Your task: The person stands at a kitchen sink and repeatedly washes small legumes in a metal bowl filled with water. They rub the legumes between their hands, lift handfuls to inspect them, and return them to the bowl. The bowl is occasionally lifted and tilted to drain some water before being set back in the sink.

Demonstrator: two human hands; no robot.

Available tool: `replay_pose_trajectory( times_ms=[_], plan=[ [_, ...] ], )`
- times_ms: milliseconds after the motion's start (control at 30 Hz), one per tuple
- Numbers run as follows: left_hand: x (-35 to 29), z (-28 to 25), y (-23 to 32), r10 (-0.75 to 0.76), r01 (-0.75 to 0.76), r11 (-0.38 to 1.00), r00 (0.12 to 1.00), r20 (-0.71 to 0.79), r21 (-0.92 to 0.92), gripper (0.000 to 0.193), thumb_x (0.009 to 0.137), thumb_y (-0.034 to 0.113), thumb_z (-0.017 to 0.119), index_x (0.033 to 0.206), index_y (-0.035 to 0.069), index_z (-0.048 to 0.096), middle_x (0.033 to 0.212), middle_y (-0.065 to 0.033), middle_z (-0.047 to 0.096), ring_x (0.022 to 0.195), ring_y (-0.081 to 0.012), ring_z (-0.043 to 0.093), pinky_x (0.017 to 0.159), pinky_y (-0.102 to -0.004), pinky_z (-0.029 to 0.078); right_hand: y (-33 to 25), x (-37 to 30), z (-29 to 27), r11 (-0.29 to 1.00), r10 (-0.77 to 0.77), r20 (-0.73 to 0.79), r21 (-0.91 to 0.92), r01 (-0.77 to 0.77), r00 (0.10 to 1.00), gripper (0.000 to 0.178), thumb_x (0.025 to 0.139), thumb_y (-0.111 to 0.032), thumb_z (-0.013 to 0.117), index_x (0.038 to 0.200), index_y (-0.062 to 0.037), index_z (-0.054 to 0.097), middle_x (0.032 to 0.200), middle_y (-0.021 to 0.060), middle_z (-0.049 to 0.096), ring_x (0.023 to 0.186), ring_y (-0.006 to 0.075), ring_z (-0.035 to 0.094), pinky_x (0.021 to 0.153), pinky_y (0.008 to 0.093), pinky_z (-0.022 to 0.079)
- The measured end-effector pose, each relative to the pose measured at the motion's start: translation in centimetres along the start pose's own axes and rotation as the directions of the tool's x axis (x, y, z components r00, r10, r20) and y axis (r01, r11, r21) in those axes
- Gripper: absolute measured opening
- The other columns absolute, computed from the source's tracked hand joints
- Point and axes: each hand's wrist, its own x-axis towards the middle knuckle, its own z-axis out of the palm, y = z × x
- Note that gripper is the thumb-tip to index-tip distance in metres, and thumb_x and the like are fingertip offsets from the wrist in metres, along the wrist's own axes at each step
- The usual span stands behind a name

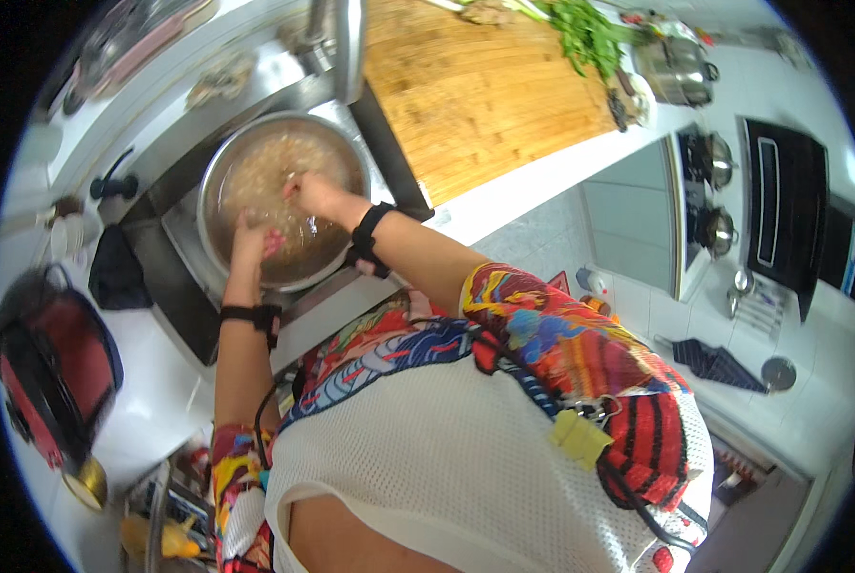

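A round metal basin (206, 224) stands in the sink, filled with cloudy brownish water (299, 250). Pale, small bits lie thick in its far half; their kind is hard to make out. Dipping into the near left of the basin, my left hand (248, 244) has its fingers curled by a small pink piece (273, 243) that looks like raw meat. My right hand (320, 197) reaches in from the right, its fingers pinched together at the water's surface. A small reddish bit shows at those fingertips, too blurred to name. Both wrists wear black straps.
A metal faucet (349, 53) rises behind the sink (389, 153). To the right lies a wooden cutting board (490, 100) with leafy greens (588, 38) at its far edge, near a steel pot (678, 72). A red and black appliance (60, 368) stands left on the white counter.
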Motion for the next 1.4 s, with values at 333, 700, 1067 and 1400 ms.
replay_pose_trajectory(
  times_ms=[333,700,1067,1400],
  plan=[
    [-1.8,0.7,1.5,0.046,-0.051,0.996,0.996,0.081,0.068,0.02,0.088,0.009,0.043,0.104,0.008,0.054,0.073,-0.0023,0.055,0.061,-0.0143,0.058,0.058,-0.0265,0.05,-1.1,-2.1,-1.4,0.975,-0.022,-0.132,-0.223,-0.008,0.991,0.014,0.08,-0.008,0.052,0.085,-0.0081,0.066,0.077,0.0073,0.067,0.074,0.0189,0.063,0.069,0.0302,0.047],
    [-4.7,0.2,2.6,0.148,-0.147,0.989,0.981,0.125,-0.016,0.021,0.087,0.007,0.045,0.105,0.005,0.055,0.075,-0.0044,0.055,0.061,-0.0133,0.056,0.057,-0.025,0.05,-1.0,-3.0,-1.4,0.977,-0.013,-0.239,0.203,0.063,0.971,0.015,0.075,-0.006,0.053,0.081,-0.0061,0.067,0.078,0.0147,0.065,0.072,0.0228,0.063,0.065,0.034,0.047],
    [-9.3,0.3,4.1,0.367,-0.231,0.888,0.878,0.309,-0.398,0.028,0.086,0.01,0.051,0.11,-0.004,0.049,0.105,-0.0174,0.057,0.099,-0.0269,0.057,0.092,-0.0382,0.045,-6.1,-7.7,-4.5,-0.034,-0.072,0.203,0.978,-0.206,0.976,0.031,0.096,-0.022,0.038,0.109,0.0027,0.049,0.106,0.0177,0.058,0.099,0.0244,0.058,0.086,0.0345,0.049],
    [-11.0,-1.1,4.3,0.336,0.037,0.675,0.874,0.352,-0.737,0.045,0.093,0.028,0.039,0.117,-0.01,0.042,0.119,-0.0234,0.047,0.115,-0.0315,0.045,0.103,-0.0396,0.034,-8.9,-8.2,-5.0,0.087,-0.151,0.235,0.971,-0.224,0.96,0.04,0.097,-0.026,0.033,0.12,0.0052,0.042,0.122,0.0218,0.049,0.108,0.0266,0.055,0.09,0.033,0.047]
  ],
)
